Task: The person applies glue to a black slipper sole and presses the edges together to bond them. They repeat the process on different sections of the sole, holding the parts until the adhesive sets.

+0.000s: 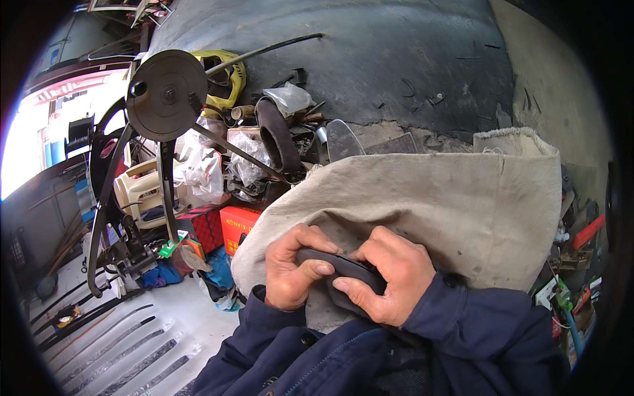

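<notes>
Both of my hands are close together over my lap, gripping a dark, folded shoe-like piece. My left hand pinches its left end between thumb and fingers. On the other end, my right hand is closed, its thumb pressed on the near side and its fingers curled over the far edge. The piece is partly hidden by the fingers, and its lower part hangs toward my jacket. Beneath it, a beige canvas cloth is spread over my lap, with a crease behind the hands.
To the left stands a black hand-cranked machine with a large round wheel. Near it are a red box, clear plastic bags, a dark boot and a yellow object. Dark strips lie lower left; a red-handled item is at right.
</notes>
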### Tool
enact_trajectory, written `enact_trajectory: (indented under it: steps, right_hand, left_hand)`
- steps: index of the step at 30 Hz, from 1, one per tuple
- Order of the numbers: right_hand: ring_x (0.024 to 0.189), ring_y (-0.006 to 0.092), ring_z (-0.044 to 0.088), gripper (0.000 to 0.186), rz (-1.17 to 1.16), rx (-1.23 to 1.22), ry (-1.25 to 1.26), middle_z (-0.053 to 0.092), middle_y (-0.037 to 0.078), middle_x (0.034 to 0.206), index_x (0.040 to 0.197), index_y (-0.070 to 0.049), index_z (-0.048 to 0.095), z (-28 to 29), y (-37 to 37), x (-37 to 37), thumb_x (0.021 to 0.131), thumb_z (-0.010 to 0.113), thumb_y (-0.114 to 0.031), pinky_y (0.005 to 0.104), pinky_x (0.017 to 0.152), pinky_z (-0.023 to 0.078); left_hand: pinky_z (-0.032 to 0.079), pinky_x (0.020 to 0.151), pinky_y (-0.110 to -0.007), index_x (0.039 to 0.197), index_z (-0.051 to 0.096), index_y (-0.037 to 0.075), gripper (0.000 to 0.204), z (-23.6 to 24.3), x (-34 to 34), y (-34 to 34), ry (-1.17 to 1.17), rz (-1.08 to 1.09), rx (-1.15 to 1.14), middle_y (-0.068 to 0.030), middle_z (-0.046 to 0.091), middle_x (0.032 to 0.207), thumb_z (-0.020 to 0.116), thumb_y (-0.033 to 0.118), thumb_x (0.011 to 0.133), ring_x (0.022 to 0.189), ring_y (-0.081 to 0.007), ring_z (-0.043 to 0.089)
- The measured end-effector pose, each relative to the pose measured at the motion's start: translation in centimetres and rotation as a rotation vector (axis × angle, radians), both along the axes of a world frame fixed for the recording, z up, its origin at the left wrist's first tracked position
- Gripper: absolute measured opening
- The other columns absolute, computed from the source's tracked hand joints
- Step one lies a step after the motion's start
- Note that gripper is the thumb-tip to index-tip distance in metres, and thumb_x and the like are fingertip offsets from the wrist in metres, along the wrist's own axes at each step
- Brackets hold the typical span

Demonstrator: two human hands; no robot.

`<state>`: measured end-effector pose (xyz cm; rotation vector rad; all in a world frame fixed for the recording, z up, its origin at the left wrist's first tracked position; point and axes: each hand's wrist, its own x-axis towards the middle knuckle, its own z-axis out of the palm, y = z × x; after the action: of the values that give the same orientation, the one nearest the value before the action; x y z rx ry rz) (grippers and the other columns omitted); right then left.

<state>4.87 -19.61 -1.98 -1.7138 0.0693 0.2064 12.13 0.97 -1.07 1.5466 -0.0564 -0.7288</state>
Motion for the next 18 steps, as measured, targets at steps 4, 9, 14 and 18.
enact_trajectory:
  steps: [4, 9, 14, 18]
  right_hand:
    - [0.086, 0.0374, 0.068, 0.046, 0.085, -0.032, 0.033, 0.066, 0.017, 0.095, 0.111, 0.000, 0.066, -0.41, 0.23, -0.32, 0.096, 0.068, -0.043, 0.0481, 0.073, 0.054]
    - [0.094, 0.0441, 0.069, 0.052, 0.110, 0.137, 0.086, 0.071, 0.024, 0.108, 0.129, 0.005, 0.060, -0.61, 0.21, -0.23, 0.102, 0.062, -0.040, 0.0466, 0.081, 0.056]
    - [0.086, 0.0454, 0.068, 0.045, 0.030, 0.235, 0.108, 0.071, 0.024, 0.091, 0.121, 0.002, 0.061, -0.44, 0.56, 0.22, 0.102, 0.060, -0.039, 0.0532, 0.075, 0.053]
    - [0.078, 0.0464, 0.067, 0.039, 0.048, 0.265, 0.158, 0.070, 0.024, 0.085, 0.116, 0.002, 0.061, -0.67, 0.72, 0.30, 0.102, 0.061, -0.035, 0.0543, 0.070, 0.051]
  left_hand:
    - [0.052, 0.080, -0.032, 0.097, 0.065, 0.002, 0.028, -0.11, 0.03, -0.22, 0.002, -0.007, -0.019, -0.0151, 0.068, 0.089, 0.082, 0.019, 0.084, 0.082, -0.0214, 0.064]
    - [0.052, 0.079, -0.033, 0.096, 0.065, 0.003, 0.028, -0.03, 0.11, -0.61, 0.023, -0.003, -0.041, -0.0154, 0.068, 0.089, 0.083, 0.021, 0.085, 0.082, -0.0213, 0.062]
    - [0.049, 0.079, -0.032, 0.096, 0.065, 0.003, 0.030, -0.19, 0.16, -0.78, 0.012, -0.006, -0.037, -0.0147, 0.068, 0.089, 0.084, 0.024, 0.085, 0.084, -0.0211, 0.060]
    - [0.047, 0.077, -0.031, 0.096, 0.065, 0.003, 0.031, -0.24, 0.16, -0.75, 0.010, -0.006, -0.014, -0.0138, 0.067, 0.089, 0.084, 0.024, 0.084, 0.083, -0.0204, 0.059]
